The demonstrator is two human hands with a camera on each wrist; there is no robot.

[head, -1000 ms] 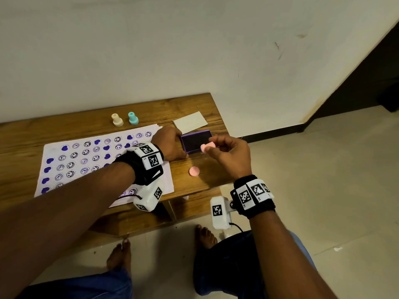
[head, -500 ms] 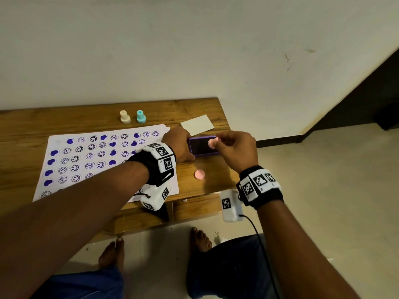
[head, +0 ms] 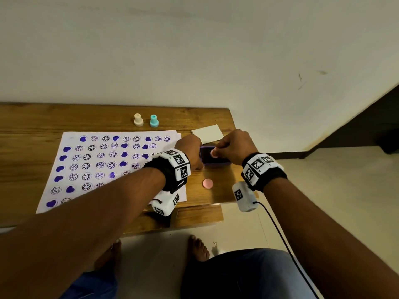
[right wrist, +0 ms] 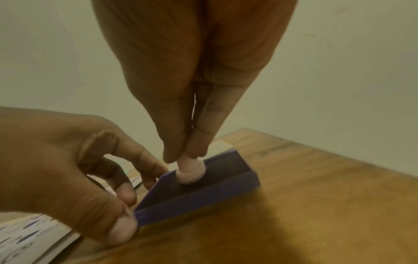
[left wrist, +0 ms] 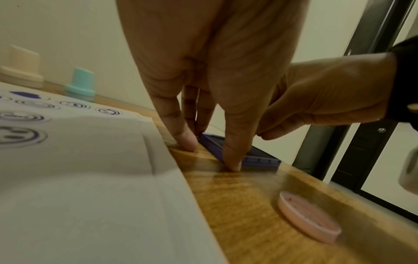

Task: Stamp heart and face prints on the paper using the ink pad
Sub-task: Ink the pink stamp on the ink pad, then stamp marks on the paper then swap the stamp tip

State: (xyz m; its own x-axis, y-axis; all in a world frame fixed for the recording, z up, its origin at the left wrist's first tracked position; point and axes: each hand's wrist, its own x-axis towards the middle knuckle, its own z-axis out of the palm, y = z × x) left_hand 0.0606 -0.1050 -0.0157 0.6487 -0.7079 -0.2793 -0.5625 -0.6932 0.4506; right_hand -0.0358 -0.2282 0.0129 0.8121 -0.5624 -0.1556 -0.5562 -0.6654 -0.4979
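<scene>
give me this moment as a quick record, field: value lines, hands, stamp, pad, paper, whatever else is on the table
right hand: pinches the pink stamp, base down on the ink pad
left hand: fingertips braced against the ink pad edge
paper: rows of purple hearts and faces, left of the pad
pink cap: loose on the table, near the front edge
spare stamps: cream stamp and teal stamp, upright behind the paper
</scene>
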